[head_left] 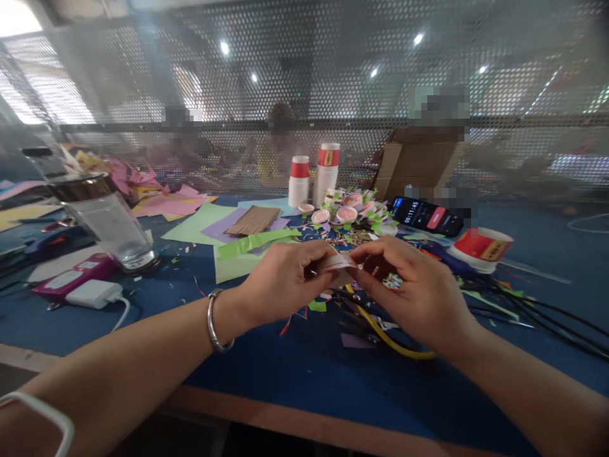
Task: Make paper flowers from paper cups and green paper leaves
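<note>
My left hand [280, 277] and my right hand [413, 289] meet above the middle of the blue table [285, 374]. Between their fingertips they pinch a small pale paper piece [339, 261], curved along its upper edge. Fingers cover both of its ends. Just behind my hands lies a pile of round white pieces with pink faces [346, 214], mixed with green scraps. A yellow-handled tool [380, 333] rests on the table below my right hand, partly hidden.
Stacked paper cups [327, 171] stand at the back. A glass jar [107, 222] and power bank [78, 276] are left. Coloured sheets [190, 225] lie behind my left hand. A phone [425, 216], red cup [483, 247] and black cables [547, 317] are right.
</note>
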A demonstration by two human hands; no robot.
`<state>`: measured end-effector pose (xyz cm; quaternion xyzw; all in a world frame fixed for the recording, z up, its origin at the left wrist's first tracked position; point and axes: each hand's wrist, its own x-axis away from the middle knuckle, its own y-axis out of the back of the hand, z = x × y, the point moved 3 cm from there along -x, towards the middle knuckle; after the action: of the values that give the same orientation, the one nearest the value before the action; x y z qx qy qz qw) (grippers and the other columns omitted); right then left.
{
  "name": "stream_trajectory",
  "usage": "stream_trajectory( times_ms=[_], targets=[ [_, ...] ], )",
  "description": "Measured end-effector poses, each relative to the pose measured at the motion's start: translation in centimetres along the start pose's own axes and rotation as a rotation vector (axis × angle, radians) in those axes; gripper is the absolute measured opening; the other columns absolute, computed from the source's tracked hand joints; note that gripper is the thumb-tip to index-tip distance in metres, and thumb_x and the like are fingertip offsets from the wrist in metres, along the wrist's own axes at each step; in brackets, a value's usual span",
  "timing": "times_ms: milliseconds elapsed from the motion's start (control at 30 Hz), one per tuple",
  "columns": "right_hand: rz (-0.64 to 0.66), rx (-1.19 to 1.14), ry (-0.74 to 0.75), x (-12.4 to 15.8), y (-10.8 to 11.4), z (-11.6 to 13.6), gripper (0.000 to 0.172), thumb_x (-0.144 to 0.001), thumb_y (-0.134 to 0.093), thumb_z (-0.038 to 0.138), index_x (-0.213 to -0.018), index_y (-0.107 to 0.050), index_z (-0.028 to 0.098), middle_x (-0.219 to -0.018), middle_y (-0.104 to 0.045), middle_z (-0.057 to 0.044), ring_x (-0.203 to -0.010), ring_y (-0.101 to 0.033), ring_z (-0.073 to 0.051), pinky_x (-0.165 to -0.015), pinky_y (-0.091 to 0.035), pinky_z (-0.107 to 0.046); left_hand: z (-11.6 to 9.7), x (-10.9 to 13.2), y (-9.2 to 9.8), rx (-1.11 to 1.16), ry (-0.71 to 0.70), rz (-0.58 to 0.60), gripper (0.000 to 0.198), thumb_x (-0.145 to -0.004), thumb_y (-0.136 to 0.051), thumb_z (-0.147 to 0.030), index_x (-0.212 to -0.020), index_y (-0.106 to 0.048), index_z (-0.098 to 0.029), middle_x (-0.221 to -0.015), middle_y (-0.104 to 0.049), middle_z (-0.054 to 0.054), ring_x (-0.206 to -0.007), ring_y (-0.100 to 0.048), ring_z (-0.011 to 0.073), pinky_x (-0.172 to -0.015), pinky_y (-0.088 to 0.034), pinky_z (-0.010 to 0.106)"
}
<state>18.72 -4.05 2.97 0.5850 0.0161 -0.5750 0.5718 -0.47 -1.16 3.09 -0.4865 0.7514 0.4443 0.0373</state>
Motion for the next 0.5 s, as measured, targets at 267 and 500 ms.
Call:
stream_trajectory(
  times_ms=[267,500],
  targets=[
    [0.035,-0.116,-0.145,-0.4,0.4,-0.5,0.013,-0.097,-0.067,0.034,-0.101,-0.070,0.021,-0.086,-0.073,-0.004,-0.071,-0.068,-0.016,-0.062,-0.055,-0.027,0.4,-0.2,0.5,-0.027,0.050,-0.056,0.005,-0.086,-0.064,-0.019,-0.091,-0.066,-0.019,-0.074,-0.065,-0.001,-0.064,-0.052,0.0108,-0.058,-0.040,0.024],
    [-0.002,0.005,-0.290,-1.0,2.2,-3.5,0.016,-0.095,-0.063,0.036,-0.097,-0.070,0.022,-0.078,-0.071,-0.003,-0.063,-0.063,-0.017,-0.059,-0.048,-0.032,3.3,-1.3,1.8,0.120,0.154,-0.226,0.014,-0.087,-0.064,-0.026,-0.097,-0.059,-0.019,-0.075,-0.063,0.000,-0.062,-0.054,0.0118,-0.056,-0.043,0.026]
  ],
)
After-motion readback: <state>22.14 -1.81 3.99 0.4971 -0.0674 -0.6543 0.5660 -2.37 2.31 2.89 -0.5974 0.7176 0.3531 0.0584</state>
